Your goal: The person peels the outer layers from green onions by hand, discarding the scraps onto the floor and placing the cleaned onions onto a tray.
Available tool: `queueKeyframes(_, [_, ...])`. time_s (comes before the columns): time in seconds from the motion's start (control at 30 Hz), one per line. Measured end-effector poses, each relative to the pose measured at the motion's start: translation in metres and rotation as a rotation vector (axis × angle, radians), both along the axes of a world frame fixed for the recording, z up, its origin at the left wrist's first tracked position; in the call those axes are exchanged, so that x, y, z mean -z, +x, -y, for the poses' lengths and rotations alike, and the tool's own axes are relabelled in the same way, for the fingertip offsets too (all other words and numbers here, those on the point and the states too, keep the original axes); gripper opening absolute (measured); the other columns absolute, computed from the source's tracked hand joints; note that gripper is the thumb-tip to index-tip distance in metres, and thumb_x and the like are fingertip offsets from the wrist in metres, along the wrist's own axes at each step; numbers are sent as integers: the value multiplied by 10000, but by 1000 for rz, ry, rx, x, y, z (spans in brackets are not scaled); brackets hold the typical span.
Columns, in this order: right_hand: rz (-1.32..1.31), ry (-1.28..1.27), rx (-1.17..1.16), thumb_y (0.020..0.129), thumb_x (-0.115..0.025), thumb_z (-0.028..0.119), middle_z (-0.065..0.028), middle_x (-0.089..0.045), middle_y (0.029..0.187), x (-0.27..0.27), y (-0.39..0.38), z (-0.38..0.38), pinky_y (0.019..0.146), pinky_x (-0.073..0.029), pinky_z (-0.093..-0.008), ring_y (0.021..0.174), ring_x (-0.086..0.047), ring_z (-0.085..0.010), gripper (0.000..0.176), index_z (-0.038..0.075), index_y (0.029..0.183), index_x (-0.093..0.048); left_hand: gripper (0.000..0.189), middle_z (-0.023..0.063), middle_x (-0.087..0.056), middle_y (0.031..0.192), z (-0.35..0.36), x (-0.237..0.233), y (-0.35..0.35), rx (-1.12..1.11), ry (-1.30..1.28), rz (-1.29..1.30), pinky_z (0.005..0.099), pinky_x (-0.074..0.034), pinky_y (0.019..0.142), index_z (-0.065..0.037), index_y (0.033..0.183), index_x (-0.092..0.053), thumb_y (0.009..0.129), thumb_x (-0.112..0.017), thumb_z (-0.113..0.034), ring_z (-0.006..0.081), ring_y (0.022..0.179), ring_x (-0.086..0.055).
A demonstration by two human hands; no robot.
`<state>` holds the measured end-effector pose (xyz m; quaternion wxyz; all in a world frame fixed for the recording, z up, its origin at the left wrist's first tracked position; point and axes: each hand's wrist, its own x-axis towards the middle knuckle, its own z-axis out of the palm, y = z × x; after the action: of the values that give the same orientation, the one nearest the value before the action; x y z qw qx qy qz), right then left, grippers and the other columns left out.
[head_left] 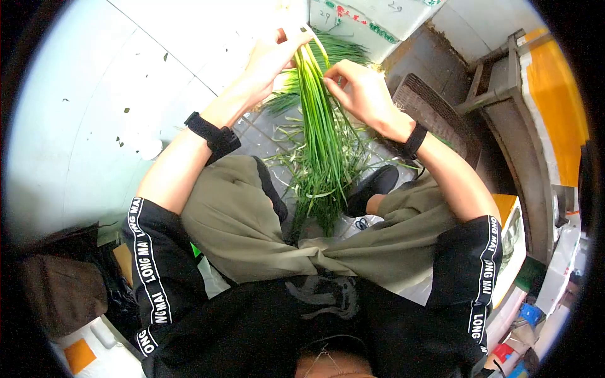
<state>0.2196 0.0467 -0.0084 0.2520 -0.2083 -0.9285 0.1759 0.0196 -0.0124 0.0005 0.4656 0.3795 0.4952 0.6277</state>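
A long bunch of green onions (pixel 318 126) hangs down between my knees, pale stems at the top and green tips near the floor. My left hand (pixel 277 55) is closed around the pale stem end. At the bunch's right edge, the thumb and forefinger of my right hand (pixel 362 93) pinch together on what looks like a leaf; the exact strand is hard to make out. Behind the bunch, another pile of green onions (pixel 340 49) lies on the floor. Loose leaf trimmings (pixel 287 135) are scattered beneath and around the bunch.
White foam boxes (pixel 372 19) with writing stand at the back. A brown woven basket (pixel 435 110) is at the right, beside a worn stand (pixel 504 94). A white panel (pixel 126 69) with specks fills the left. My dark shoes (pixel 372 189) flank the trimmings.
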Motion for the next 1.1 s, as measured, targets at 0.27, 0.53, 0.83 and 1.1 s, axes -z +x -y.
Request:
queueKeyframes(0.27, [60, -35, 16, 886, -664, 169, -112, -662, 828, -1, 3, 0, 699, -527, -370, 758, -667, -274, 124, 48, 909, -647, 298, 66, -685, 980, -3, 9, -6, -10, -4, -90, 278, -541, 727, 12, 1101, -635, 928, -666, -228, 128, 825, -662])
queueKeyframes(0.53, [51, -125, -12, 877, -679, 143, -109, -669, 814, 9, 17, -8, 700, -526, -342, 749, -665, -233, 112, 37, 910, -659, 259, 32, -646, 993, -1, 8, -10, -24, -41, -93, 265, -562, 736, -35, 1077, -603, 927, -683, -229, 110, 879, -653])
queueKeyframes(0.83, [591, -8, -158, 851, -623, 173, -141, -645, 895, 36, 39, -24, 726, -545, -459, 833, -665, -355, 183, 55, 990, -630, 362, 52, -681, 972, 4, 18, -29, -125, -16, -260, 286, -515, 786, -3, 1118, -648, 909, -700, -294, 115, 873, -640])
queueKeyframes(1.1, [927, 78, -184, 786, -653, 140, -197, -696, 858, 54, 49, -34, 755, -563, -469, 833, -689, -379, 141, 22, 865, -655, 394, 42, -668, 1032, 10, 25, -39, -100, -42, -312, 296, -497, 854, -32, 1161, -644, 906, -711, -325, 111, 939, -627])
